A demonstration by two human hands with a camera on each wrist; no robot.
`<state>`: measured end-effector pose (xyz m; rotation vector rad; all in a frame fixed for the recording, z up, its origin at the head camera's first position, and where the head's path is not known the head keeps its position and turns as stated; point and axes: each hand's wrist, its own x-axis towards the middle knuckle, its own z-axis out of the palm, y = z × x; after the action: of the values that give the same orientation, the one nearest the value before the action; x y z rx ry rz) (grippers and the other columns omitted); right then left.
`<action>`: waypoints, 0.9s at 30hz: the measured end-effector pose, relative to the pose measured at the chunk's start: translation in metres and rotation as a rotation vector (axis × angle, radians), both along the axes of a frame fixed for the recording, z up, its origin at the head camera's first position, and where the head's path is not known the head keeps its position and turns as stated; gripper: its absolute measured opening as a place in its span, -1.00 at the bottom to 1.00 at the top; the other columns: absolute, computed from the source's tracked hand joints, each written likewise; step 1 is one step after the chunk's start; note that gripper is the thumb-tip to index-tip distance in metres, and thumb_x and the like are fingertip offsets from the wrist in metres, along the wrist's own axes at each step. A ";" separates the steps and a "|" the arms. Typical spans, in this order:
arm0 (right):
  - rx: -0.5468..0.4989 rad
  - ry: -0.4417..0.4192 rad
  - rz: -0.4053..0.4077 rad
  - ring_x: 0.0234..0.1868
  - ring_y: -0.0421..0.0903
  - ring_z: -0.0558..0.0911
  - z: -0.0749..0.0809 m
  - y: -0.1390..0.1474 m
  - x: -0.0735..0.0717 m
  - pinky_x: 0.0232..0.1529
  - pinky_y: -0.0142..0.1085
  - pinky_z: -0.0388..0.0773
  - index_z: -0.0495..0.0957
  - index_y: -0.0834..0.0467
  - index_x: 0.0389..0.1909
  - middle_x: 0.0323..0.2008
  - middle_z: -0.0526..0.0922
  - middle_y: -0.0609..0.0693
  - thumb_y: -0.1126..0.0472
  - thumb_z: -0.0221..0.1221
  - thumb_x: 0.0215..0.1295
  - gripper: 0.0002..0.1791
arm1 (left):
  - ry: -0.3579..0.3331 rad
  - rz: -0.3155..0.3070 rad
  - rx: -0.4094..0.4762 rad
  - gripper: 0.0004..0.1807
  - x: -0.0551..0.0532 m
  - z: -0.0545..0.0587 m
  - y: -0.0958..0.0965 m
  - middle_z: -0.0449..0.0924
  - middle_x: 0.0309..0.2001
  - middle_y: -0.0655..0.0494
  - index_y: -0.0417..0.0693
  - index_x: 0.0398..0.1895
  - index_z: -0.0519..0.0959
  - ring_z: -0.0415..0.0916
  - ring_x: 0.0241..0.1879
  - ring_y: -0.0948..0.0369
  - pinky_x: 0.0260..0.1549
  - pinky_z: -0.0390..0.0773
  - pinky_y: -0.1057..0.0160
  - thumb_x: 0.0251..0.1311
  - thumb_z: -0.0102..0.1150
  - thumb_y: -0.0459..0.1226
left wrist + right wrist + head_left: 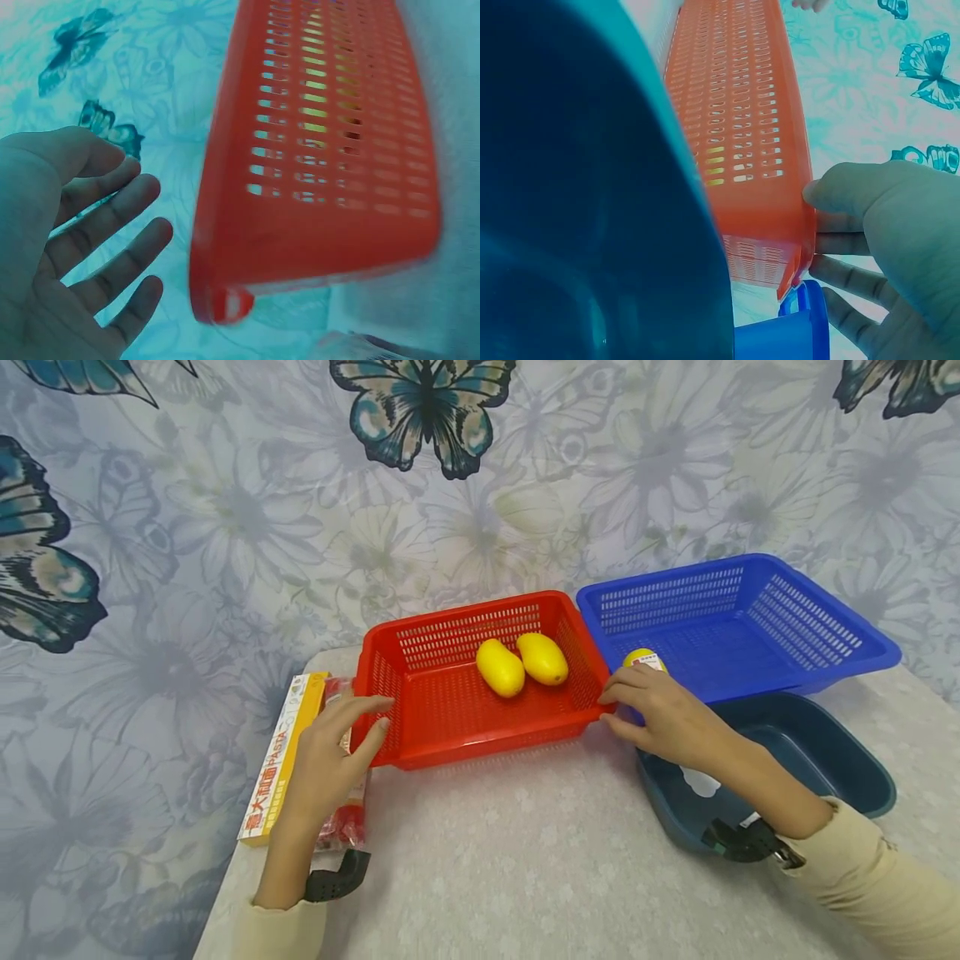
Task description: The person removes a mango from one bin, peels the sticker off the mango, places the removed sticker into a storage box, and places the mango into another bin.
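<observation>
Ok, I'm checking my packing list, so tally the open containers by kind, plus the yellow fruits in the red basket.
Baskets: 2 (red basket, blue basket)
Basins: 1 (dark teal basin)
Yellow fruits in the red basket: 2
Total: 5

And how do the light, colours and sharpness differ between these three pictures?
Head view: soft light, natural-looking colours, and the red plastic basket fairly crisp. Left wrist view: strong blue-green cast, with the basket's lower edge blurred. Right wrist view: similar cast, the basket looking orange, and the dark teal basin looming very dark, with a small glint low down.
</observation>
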<state>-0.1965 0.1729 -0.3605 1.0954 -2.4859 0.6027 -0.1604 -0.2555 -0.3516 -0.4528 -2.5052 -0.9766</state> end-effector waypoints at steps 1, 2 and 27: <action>-0.001 -0.001 -0.001 -0.11 -0.10 0.51 0.000 0.000 0.000 -0.07 -0.15 0.57 0.69 0.15 -0.22 -0.20 0.60 -0.07 0.25 0.45 0.12 -0.79 | 0.001 0.010 0.004 -0.70 0.002 -0.002 -0.001 0.63 0.08 0.17 0.06 0.12 0.65 0.49 0.17 0.13 0.11 0.53 -0.12 0.35 0.23 -0.21; -0.001 -0.002 -0.004 -0.11 -0.10 0.51 0.000 0.001 0.000 -0.08 -0.14 0.57 0.69 0.15 -0.22 -0.20 0.60 -0.07 0.25 0.45 0.12 -0.79 | 0.001 0.021 0.009 -0.69 0.004 -0.004 -0.003 0.63 0.09 0.17 0.07 0.12 0.65 0.48 0.18 0.13 0.11 0.52 -0.13 0.34 0.24 -0.21; -0.012 -0.005 -0.007 -0.08 -0.07 0.53 -0.004 0.001 -0.001 -0.02 -0.10 0.56 0.68 0.15 -0.20 -0.16 0.62 -0.04 0.25 0.46 0.12 -0.77 | -0.016 0.165 0.039 -0.75 0.019 -0.040 -0.024 0.58 0.14 0.20 0.04 0.00 0.70 0.44 0.21 0.13 0.19 0.46 0.02 0.26 0.34 -0.22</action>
<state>-0.1979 0.1737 -0.3643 1.0816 -2.4859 0.6179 -0.1416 -0.2793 -0.3915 -0.2229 -2.4877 -0.9656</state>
